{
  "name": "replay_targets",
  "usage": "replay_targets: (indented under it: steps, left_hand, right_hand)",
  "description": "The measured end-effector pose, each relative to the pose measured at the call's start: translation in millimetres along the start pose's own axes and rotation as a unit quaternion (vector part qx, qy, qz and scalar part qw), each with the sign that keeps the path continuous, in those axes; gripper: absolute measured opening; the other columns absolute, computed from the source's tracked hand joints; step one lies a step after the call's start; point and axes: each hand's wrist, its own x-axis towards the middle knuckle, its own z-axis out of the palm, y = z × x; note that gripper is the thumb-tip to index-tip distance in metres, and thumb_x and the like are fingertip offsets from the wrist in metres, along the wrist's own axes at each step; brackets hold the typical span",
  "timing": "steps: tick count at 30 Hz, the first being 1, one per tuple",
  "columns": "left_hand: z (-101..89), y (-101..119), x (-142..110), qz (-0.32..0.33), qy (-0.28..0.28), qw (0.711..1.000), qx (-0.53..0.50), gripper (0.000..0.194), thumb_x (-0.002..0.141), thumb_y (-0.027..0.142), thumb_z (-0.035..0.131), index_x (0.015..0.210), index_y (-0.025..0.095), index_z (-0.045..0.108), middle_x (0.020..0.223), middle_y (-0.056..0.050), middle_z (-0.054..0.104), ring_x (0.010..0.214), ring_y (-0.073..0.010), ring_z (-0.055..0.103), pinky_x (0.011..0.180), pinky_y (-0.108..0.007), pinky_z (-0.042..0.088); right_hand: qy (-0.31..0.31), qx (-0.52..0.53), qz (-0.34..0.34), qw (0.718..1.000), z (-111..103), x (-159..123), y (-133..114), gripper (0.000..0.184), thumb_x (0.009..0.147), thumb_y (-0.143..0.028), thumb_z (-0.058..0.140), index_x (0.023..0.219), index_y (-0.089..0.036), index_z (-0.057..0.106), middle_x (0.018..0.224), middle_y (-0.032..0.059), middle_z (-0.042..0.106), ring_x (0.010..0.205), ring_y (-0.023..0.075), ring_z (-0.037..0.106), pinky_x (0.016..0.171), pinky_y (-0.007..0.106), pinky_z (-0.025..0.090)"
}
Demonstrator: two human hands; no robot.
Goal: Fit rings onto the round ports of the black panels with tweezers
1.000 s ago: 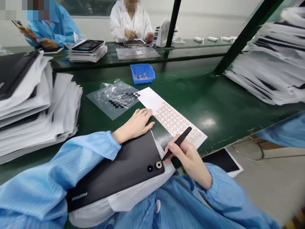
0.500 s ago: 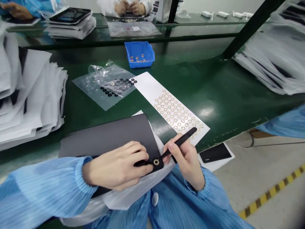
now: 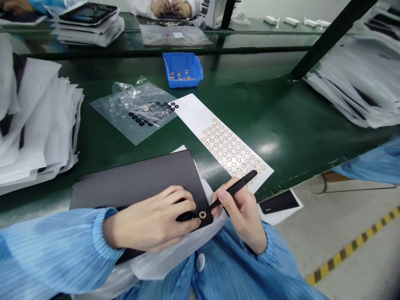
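Note:
A dark tablet-like panel (image 3: pixel 134 179) lies in front of me, partly over a white foam sleeve (image 3: pixel 156 266). My left hand (image 3: pixel 156 218) rests on it with bent fingers, one fingertip at the edge of a gold-coloured ring (image 3: pixel 202 214) near the panel's corner. Something dark shows between those fingers; I cannot make out what it is. My right hand (image 3: pixel 242 212) grips black tweezers (image 3: pixel 239 183), slanted down so that the tip is beside the ring. Beyond it lies a white sheet (image 3: pixel 187 108) bearing rows of similar pale rings (image 3: pixel 229 146).
A clear plastic bag (image 3: pixel 125 93) lies over a film with black rings (image 3: pixel 136 119). A blue bin (image 3: pixel 184 62) holds small parts. Stacks of sleeved panels (image 3: pixel 40 129) stand left and right (image 3: pixel 359 79). Across the bench, a person's hands (image 3: pixel 170 7) are at work.
The view has shifted slightly. Both hands keep nearly the same pose, the tweezer tip still beside the ring and the left fingertip at its edge.

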Motion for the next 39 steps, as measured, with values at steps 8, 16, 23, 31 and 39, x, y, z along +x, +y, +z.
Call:
replay_targets:
  steps: [8, 16, 23, 31, 39]
  left_hand:
    - [-0.2, -0.3, -0.3, 0.003, 0.003, 1.0, 0.0, 0.028, 0.096, 0.015, 0.036, 0.106, 0.013, 0.062, 0.09, -0.01, 0.059, 0.095, -0.0251, 0.052, 0.086, -0.038, 0.044]
    - [0.3, 0.3, 0.6, 0.005, 0.007, 1.0, 0.006, 0.028, 0.096, 0.015, 0.035, 0.105, 0.014, 0.062, 0.089, -0.01, 0.06, 0.094, -0.0238, 0.051, 0.084, -0.037, 0.045]
    - [0.9, 0.1, -0.1, 0.009, 0.018, 1.0, 0.014, 0.029, 0.096, 0.013, 0.033, 0.106, 0.009, 0.06, 0.088, -0.012, 0.059, 0.091, -0.0251, 0.052, 0.083, -0.038, 0.046]
    - [1.0, 3.8, 2.1, -0.013, -0.009, 0.999, 0.048, 0.031, 0.097, 0.014, 0.033, 0.117, 0.008, 0.055, 0.091, -0.011, 0.058, 0.091, -0.0248, 0.05, 0.081, -0.038, 0.045]
    - [5.0, 11.2, 3.7, -0.05, 0.011, 0.998, 0.034, 0.029, 0.096, 0.014, 0.035, 0.117, 0.01, 0.055, 0.089, -0.01, 0.056, 0.09, -0.0239, 0.049, 0.078, -0.038, 0.045]
  right_hand:
    - [-0.006, -0.007, -0.005, 1.0, -2.4, -0.6, -0.6, 0.036, 0.088, -0.052, 0.051, 0.072, -0.02, 0.05, 0.054, -0.0016, 0.057, 0.043, 0.0131, 0.061, 0.042, 0.023, 0.052]
    - [-0.003, -0.023, -0.036, 0.999, -2.2, -1.0, 0.3, 0.031, 0.091, -0.046, 0.05, 0.073, -0.02, 0.05, 0.057, -0.0019, 0.056, 0.043, 0.0123, 0.061, 0.041, 0.022, 0.052]
    - [0.006, -0.041, -0.1, 0.994, 0.1, -3.4, 4.2, 0.022, 0.093, -0.031, 0.049, 0.075, -0.019, 0.05, 0.065, -0.0014, 0.054, 0.044, 0.0094, 0.059, 0.042, 0.02, 0.051]
    - [0.017, 0.014, -0.171, 0.985, -0.8, -6.5, 10.7, 0.014, 0.095, -0.021, 0.046, 0.082, -0.019, 0.053, 0.07, 0.0004, 0.056, 0.051, 0.0105, 0.06, 0.044, 0.021, 0.051]
    - [0.012, 0.043, -0.17, 0.984, -0.6, -7.1, 10.4, 0.013, 0.095, -0.022, 0.046, 0.084, -0.02, 0.053, 0.069, -0.0003, 0.058, 0.051, 0.0105, 0.06, 0.045, 0.021, 0.051]
